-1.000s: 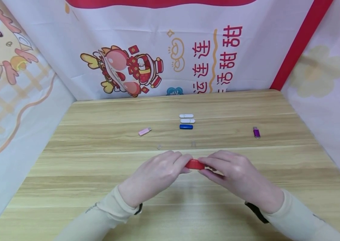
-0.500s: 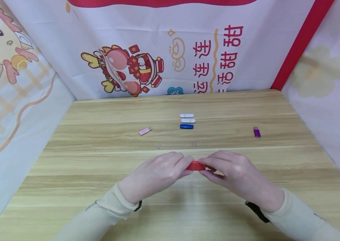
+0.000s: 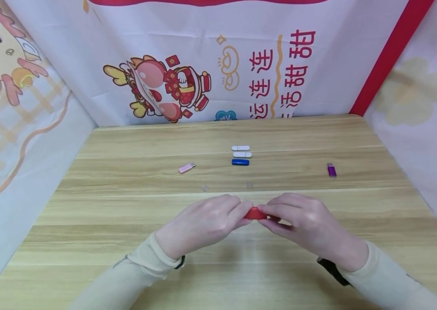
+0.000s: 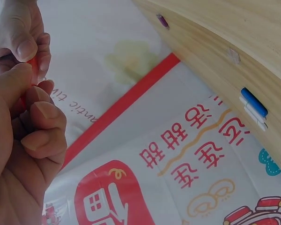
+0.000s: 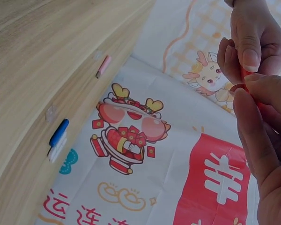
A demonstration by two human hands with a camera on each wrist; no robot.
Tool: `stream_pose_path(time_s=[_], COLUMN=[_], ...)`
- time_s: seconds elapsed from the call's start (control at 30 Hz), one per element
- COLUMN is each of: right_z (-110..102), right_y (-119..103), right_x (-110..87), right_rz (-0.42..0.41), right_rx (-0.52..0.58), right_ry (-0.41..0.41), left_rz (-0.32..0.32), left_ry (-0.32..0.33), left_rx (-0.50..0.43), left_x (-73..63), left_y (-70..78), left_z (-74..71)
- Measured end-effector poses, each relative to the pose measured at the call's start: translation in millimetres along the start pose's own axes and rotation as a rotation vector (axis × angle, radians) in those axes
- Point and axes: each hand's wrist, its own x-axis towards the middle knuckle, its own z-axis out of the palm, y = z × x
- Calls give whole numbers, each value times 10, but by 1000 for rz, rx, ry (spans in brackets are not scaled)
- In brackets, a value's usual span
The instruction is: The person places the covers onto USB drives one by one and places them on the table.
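Both hands meet over the table and hold a small red USB stick (image 3: 256,213) between them. My left hand (image 3: 206,221) pinches its left end between thumb and fingers; my right hand (image 3: 305,224) pinches the right end. Fingertips hide both ends of the stick. In the left wrist view a strip of the red USB stick (image 4: 34,70) shows between the thumbs. Farther back lie two white USB sticks (image 3: 242,154) and a blue USB stick (image 3: 240,162), side by side in a row.
A pink USB stick (image 3: 187,168) lies left of the row, a purple USB stick (image 3: 331,170) far to the right. Two small clear plastic pieces, a left one (image 3: 205,188) and a right one (image 3: 249,184), lie just beyond the hands. Printed cloth (image 3: 187,26) hangs behind the wooden table (image 3: 86,206).
Both hands and the red USB stick have shifted very slightly to the right in view, as the camera moved a little too. Both grips stay on the stick.
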Motion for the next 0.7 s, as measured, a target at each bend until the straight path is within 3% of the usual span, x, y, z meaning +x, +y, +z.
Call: stream_pose_path(time_s=[0.3,0.7], right_z=[68,177], right_y=[74,132], right_x=[27,10], right_rz=[-74,10], right_rx=[2,47], right_ry=[45,-27], left_rz=[-5,-23], left_ry=[-13,-47], left_rx=[24,-6], left_x=[-18,-70], left_y=[-45,-105], left_z=[49,121])
